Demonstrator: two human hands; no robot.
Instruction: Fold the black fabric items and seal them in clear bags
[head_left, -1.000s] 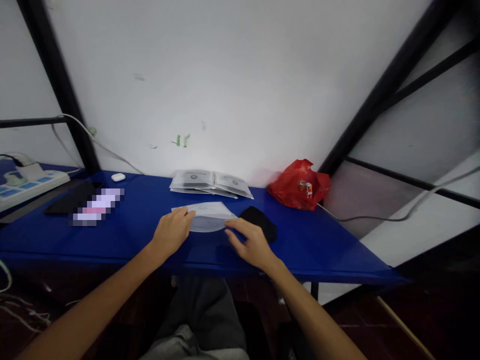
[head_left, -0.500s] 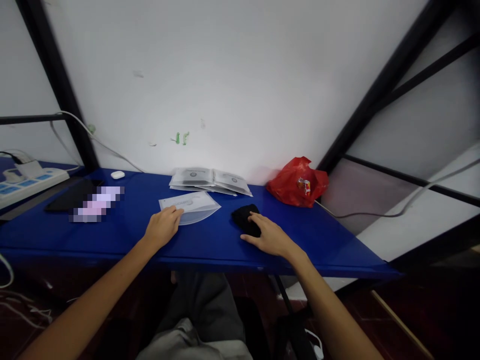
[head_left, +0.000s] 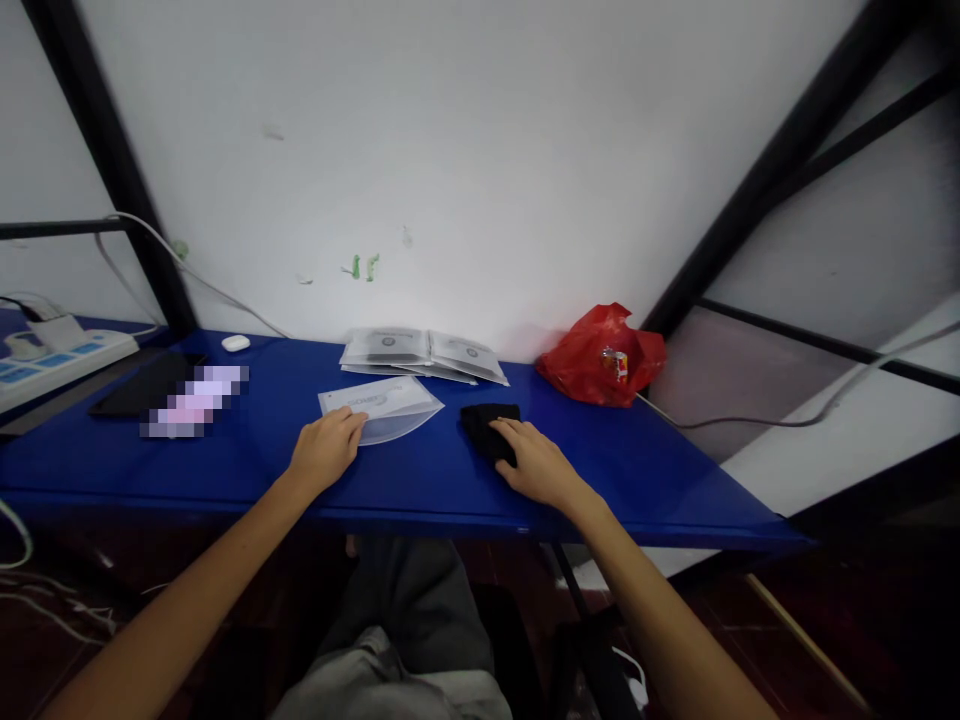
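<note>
A flat, translucent plastic pouch (head_left: 394, 402) with printed lettering lies on the blue table, its curved flap towards me. My left hand (head_left: 330, 446) has its fingers together on the pouch's near left edge, holding it. To the right is a small folded black cloth (head_left: 480, 430). My right hand (head_left: 536, 460) grips the cloth's right side, with fingers on top and the thumb along its near edge. Part of the cloth is hidden beneath that hand. Behind the pouch, more printed plastic pouches (head_left: 390, 348) lie in two overlapping stacks by the wall.
A crumpled red plastic bag (head_left: 592, 350) sits at the back right. On the left are a small white case (head_left: 235, 343), a dark flat tablet-like object (head_left: 139, 385) and a white power strip (head_left: 67, 365). Black metal posts flank the blue table (head_left: 420, 490).
The fingers and thumb of my right hand have closed in on the black cloth, whose shape has shifted slightly. My left hand stays on the pouch. The camera view has tilted slightly.
</note>
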